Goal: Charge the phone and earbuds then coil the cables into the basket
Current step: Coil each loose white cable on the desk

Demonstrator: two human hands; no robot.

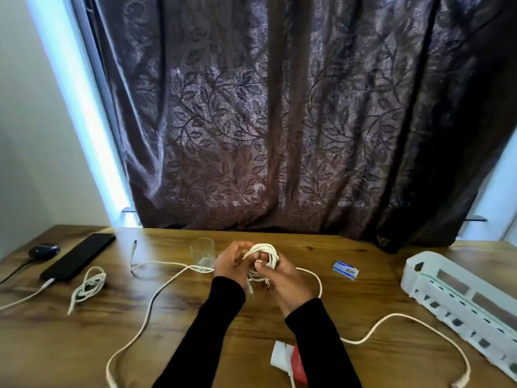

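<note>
Both grips, left hand (230, 264) and right hand (279, 278), pinch the white coil (264, 254) at mid-frame, and its trailing cable (156, 298) could snag the glass (202, 254) on the desk (349, 298), toppling it.

Black slab of a phone (78, 257) lies flat at far left, a white cable plugged into its near end; just beyond it sits a dark rounded earbuds case (44, 250). A small white coiled cable (89, 285) rests nearby. A bigger white cable coil (263, 257) is lifted mid-table, its tail (372, 330) snaking loose. White slotted plastic basket (458, 299) lies far right.
</note>
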